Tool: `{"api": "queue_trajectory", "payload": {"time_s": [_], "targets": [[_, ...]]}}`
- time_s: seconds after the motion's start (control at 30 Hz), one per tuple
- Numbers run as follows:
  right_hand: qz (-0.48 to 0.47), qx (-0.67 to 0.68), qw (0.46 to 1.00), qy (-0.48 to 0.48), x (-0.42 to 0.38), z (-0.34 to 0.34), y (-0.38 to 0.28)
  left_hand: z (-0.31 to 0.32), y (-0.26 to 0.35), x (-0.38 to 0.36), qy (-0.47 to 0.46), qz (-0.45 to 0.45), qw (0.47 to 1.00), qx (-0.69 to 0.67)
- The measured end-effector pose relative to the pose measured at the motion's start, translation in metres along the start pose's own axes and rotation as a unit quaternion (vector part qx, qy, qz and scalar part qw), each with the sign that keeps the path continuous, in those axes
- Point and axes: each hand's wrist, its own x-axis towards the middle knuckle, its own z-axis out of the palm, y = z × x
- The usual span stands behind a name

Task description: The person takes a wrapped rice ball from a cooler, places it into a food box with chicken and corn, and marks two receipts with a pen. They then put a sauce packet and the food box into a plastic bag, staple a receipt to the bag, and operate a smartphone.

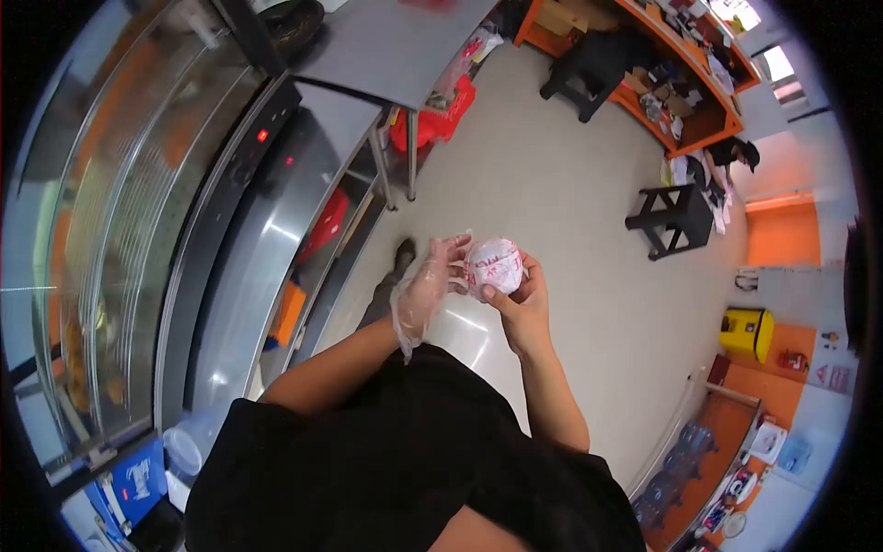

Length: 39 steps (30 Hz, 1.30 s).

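And here's the round wrapped parcel [497, 267], up in front of the body, between two hands over the floor [561, 202]! The right hand [524, 313] has it pinched, thumb on the near edge, most of the fingers lost behind the paper. The left hand [427, 290], in a clear plastic glove [406, 317], is half open at the parcel's left side; whether it's gripping, I can't tell. Red print there, too crumpled to read! Far left, a glass cabinet [120, 230] runs out of sight, its contents blurred.
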Motion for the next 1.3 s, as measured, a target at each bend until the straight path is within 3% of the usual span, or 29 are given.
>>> {"api": "queue_trajectory", "payload": {"time_s": [0.23, 0.3, 0.43, 0.5, 0.57, 0.67, 0.77, 0.83, 0.9, 0.97, 1.03, 1.13, 1.23, 1.3], "targets": [[0.061, 0.025, 0.996, 0.053, 0.204, -0.034, -0.091, -0.058, 0.097, 0.240, 0.048, -0.013, 0.998, -0.049], [0.027, 0.029, 0.997, 0.067, 0.252, -0.051, -0.118, -0.059, 0.128, 0.303, 0.073, -0.017, 0.997, -0.024], [-0.034, 0.029, 0.992, 0.121, 0.310, -0.082, -0.148, -0.061, 0.173, 0.391, 0.085, 0.059, 0.995, -0.011], [-0.040, -0.005, 0.993, 0.109, 0.387, -0.119, -0.168, -0.049, 0.211, 0.454, 0.127, 0.132, 0.983, -0.003], [-0.034, -0.041, 0.995, 0.085, 0.454, -0.150, -0.184, -0.045, 0.235, 0.500, 0.170, 0.251, 0.953, 0.027], [0.019, -0.120, 0.992, 0.024, 0.541, -0.195, -0.199, -0.042, 0.259, 0.523, 0.314, 0.358, 0.879, 0.021], [0.019, -0.176, 0.984, -0.028, 0.668, -0.177, -0.239, -0.047, 0.279, 0.557, 0.466, 0.353, 0.811, 0.001], [-0.057, -0.242, 0.965, -0.090, 0.702, -0.138, -0.260, -0.051, 0.265, 0.553, 0.501, 0.357, 0.787, 0.045], [-0.086, -0.301, 0.918, -0.243, 0.788, -0.094, -0.268, -0.050, 0.263, 0.565, 0.557, 0.380, 0.731, 0.100], [-0.136, -0.352, 0.868, -0.324, 0.832, -0.035, -0.266, -0.046, 0.262, 0.579, 0.577, 0.407, 0.683, 0.185], [-0.216, -0.438, 0.778, -0.395, 0.856, 0.023, -0.260, -0.050, 0.261, 0.584, 0.595, 0.360, 0.696, 0.178], [-0.311, -0.458, 0.657, -0.512, 0.879, 0.086, -0.234, -0.063, 0.259, 0.605, 0.618, 0.320, 0.694, 0.184], [-0.363, -0.475, 0.547, -0.586, 0.890, 0.111, -0.204, -0.062, 0.255, 0.621, 0.617, 0.313, 0.693, 0.201], [-0.439, -0.488, 0.446, -0.609, 0.896, 0.122, -0.182, -0.056, 0.255, 0.622, 0.620, 0.328, 0.688, 0.189]]}}
